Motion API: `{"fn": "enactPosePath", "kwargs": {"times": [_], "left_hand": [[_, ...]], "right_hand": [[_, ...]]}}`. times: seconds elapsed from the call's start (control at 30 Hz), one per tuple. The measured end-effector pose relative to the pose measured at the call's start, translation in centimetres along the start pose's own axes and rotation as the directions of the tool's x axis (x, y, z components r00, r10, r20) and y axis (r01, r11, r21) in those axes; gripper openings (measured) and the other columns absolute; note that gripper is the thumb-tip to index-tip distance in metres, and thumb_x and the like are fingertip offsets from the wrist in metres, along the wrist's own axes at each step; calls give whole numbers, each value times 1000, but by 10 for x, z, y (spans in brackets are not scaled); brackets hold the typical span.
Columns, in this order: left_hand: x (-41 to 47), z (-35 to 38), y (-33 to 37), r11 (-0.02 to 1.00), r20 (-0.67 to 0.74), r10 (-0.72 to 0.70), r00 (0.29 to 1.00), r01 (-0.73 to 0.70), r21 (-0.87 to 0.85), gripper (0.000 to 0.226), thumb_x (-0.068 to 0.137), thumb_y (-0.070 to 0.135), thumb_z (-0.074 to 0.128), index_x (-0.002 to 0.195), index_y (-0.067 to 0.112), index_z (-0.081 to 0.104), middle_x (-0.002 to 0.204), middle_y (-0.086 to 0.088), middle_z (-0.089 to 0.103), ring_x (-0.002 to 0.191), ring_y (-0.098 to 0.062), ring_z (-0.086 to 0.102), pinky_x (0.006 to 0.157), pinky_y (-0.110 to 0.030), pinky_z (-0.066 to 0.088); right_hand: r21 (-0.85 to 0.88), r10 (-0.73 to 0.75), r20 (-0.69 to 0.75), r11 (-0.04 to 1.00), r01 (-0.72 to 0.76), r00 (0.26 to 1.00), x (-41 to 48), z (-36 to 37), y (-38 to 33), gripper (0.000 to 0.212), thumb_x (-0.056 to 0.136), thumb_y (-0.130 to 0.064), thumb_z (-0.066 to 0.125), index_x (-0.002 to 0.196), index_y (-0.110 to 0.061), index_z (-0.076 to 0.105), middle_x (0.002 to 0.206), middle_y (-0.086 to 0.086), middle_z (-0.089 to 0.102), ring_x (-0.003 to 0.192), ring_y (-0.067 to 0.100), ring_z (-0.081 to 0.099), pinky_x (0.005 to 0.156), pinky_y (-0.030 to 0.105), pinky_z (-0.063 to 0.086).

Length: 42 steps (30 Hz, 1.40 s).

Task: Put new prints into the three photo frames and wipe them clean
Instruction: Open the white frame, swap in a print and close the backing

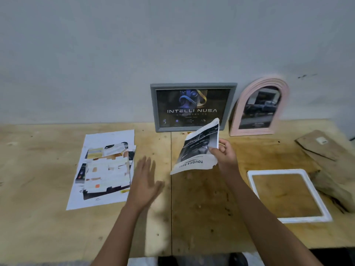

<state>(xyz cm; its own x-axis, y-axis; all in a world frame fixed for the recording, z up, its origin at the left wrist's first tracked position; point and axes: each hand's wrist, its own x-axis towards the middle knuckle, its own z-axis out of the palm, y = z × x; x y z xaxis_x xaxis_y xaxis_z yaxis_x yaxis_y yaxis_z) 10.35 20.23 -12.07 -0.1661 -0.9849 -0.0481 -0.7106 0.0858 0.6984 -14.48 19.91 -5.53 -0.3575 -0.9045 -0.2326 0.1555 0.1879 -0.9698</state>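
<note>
One frame looks empty: the white frame (274,171), flat on my right. Right hand (224,154) pinches the print (197,150) mid-air, dead centre; left hand (145,181) hovers flat, holding nothing. I'd bring that hand under the sheet, no creases, edges square.

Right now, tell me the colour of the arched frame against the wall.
The arched frame is pale pink, seen in the head view.
</note>
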Motion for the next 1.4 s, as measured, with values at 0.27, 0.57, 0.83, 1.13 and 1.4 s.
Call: {"fn": "enactPosePath", "kwargs": {"times": [0.27,0.57,0.83,1.13,1.4], "left_hand": [[17,71,180,920,29,390,920,-389,-45,48,88,18,54,136,24,47,137,4,51,125,-12,46,104,-26,36],[3,163,276,631,-13,-145,989,82,-772,23,96,9,47,110,23,58,106,2,68,94,-12,65,80,-29,53],[-16,255,256,845,66,-311,948,308,-437,26,88,3,56,104,15,39,97,-6,55,86,-22,59,71,-39,54],[-37,293,235,981,-52,-190,980,192,37,50,81,13,61,128,15,44,110,-5,54,100,-22,52,80,-39,50],[-39,294,232,918,12,-241,971,223,329,65,88,32,53,145,15,25,137,-10,30,126,-29,28,97,-41,34]], "right_hand": [[50,4,48,999,-6,999,4,-98,-51,19,94,-8,51,113,-5,51,79,6,63,51,3,62,44,17,47],[-320,-69,-128,947,25,989,36,-260,-43,47,88,-35,63,127,-15,47,119,-6,50,111,13,48,88,26,40],[-642,276,14,739,-203,961,42,-347,-4,14,83,-20,67,88,-16,55,82,0,63,69,8,58,51,16,43],[-924,490,69,360,-130,869,42,-366,16,34,85,-29,65,64,-18,41,63,-4,47,54,3,44,35,10,31],[-875,567,28,412,-254,823,45,-367,21,29,81,-17,71,100,-3,55,99,16,66,77,26,67,50,24,54]]}}
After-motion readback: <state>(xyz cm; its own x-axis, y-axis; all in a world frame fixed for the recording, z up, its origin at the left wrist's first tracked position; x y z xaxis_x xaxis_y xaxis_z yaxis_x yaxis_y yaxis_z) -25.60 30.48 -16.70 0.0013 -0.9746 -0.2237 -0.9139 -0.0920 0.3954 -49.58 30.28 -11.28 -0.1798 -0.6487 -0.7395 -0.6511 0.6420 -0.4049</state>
